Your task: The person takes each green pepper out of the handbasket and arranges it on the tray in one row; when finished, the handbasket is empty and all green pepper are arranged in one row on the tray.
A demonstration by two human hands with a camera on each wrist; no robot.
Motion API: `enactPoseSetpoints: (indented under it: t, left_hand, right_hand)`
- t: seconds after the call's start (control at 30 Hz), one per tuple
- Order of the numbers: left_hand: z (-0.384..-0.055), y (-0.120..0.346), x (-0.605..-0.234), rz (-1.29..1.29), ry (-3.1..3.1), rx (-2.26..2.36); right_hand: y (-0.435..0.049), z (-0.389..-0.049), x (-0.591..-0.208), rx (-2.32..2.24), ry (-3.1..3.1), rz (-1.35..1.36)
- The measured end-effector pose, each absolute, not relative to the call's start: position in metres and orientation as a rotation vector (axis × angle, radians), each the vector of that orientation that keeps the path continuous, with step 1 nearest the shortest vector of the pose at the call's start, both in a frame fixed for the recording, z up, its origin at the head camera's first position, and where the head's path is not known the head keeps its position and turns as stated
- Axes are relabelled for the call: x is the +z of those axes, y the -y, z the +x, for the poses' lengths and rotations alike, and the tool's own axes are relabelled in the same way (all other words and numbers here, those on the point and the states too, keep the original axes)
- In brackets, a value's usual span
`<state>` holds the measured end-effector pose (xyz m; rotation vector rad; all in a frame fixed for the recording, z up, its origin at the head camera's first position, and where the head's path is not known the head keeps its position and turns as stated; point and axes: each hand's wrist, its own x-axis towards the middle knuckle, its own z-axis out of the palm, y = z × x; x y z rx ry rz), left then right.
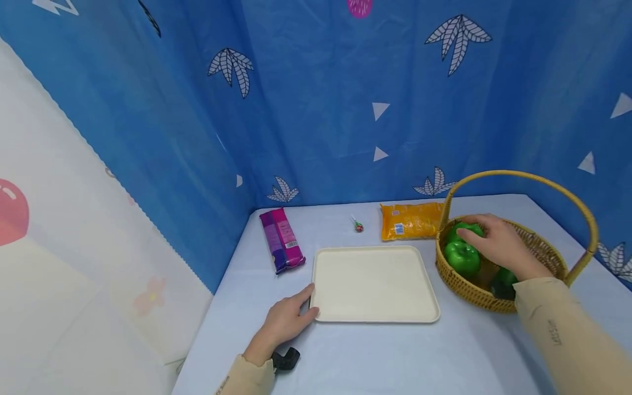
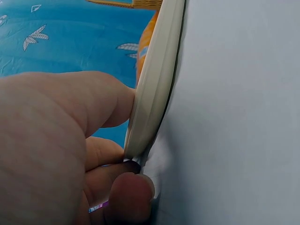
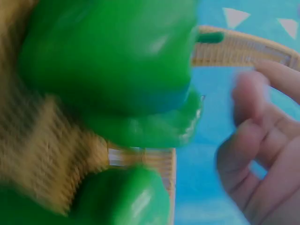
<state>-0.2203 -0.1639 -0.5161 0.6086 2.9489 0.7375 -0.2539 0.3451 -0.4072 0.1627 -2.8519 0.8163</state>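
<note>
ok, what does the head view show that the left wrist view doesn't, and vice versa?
Head only: the right hand reaching into the basket, the green peppers inside, the lollipop, and the whole inner face of the tray.

Left wrist only: the tray's outer side close up, and lower fingers that the head view hides under the left hand.

Both: left hand touching the tray, orange packet, blue curtain, basket (just a strip in left wrist). Purple packet unclear: left wrist has only a small purple sliver.
</note>
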Motion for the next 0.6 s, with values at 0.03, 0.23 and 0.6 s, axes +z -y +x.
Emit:
enactPoseSetpoints:
  t: [0.03, 0.23, 0.6]
  left_hand:
    - [-0.22, 0.163, -0.517, 0.609, -2.95, 0.736]
    - [-0.219, 0.162, -0.517, 0.613, -2.95, 0.738]
    - [-0.22, 0.162, -0.517, 0.609, -2.953, 0.732]
  right_hand:
    - [-0.346, -0.254, -0.41, 0.809, 2.854, 0.16]
    - [-0.347, -0.251, -0.421, 0.741, 2.931, 0.208]
    - [-0.355, -0.251, -0.438, 0.781, 2.977, 0.265]
